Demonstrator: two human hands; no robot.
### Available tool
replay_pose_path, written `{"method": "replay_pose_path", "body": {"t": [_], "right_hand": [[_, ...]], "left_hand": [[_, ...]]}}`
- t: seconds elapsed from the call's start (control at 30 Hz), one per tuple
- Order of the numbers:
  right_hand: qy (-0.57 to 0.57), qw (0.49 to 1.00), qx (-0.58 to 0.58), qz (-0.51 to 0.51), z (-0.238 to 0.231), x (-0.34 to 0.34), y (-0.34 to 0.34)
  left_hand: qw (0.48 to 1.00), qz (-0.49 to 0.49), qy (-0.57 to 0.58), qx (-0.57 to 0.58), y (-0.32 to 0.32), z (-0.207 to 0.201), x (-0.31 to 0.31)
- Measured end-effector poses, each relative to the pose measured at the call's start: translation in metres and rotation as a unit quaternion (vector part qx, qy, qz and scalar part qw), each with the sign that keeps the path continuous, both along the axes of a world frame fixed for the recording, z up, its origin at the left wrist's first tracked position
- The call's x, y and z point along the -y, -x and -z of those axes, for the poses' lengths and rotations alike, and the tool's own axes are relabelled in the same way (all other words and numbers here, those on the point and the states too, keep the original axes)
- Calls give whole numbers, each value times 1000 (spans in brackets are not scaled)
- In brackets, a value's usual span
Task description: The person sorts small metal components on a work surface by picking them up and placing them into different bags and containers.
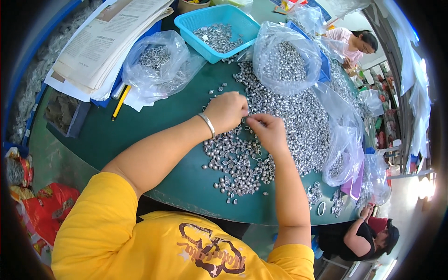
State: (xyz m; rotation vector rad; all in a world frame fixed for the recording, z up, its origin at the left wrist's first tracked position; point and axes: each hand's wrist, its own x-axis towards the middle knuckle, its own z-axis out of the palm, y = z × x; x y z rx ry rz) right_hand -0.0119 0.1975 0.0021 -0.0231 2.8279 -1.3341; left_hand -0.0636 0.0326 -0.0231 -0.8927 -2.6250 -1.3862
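My left hand [227, 111], with a silver bangle [208, 125] on its wrist, is closed above the near edge of a large heap of small silver metal pieces [298, 126]. Just to its right, my right hand [269, 133] is pinched, its fingertips almost meeting those of the left. Whatever lies between the fingers is hidden or too small to name. Below both hands spreads a looser pile of small silver pieces [238, 175], some like open oval rings, others rounded like beads. A few single pieces lie left of the heap.
A blue plastic basket [184, 28] and clear bags [170, 88] of silver pieces stand along the far side of the green table [182, 163]. Papers [102, 46], a yellow pencil [121, 102] and a grey box [81, 116] lie left. Two people work at right.
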Motion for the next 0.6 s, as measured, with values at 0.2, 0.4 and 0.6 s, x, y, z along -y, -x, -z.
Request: {"method": "replay_pose_path", "body": {"t": [0.2, 0.4, 0.6], "right_hand": [[-50, 997, -50, -20, 3, 4, -3], [513, 850, 114, -30, -15, -4, 9], [78, 996, -10, -42, -3, 47, 35]], "left_hand": [[711, 27, -488, 506, 11, -39, 44], [785, -97, -468, 394, 14, -32, 88], [986, -157, -51, -27, 12, 0, 74]]}}
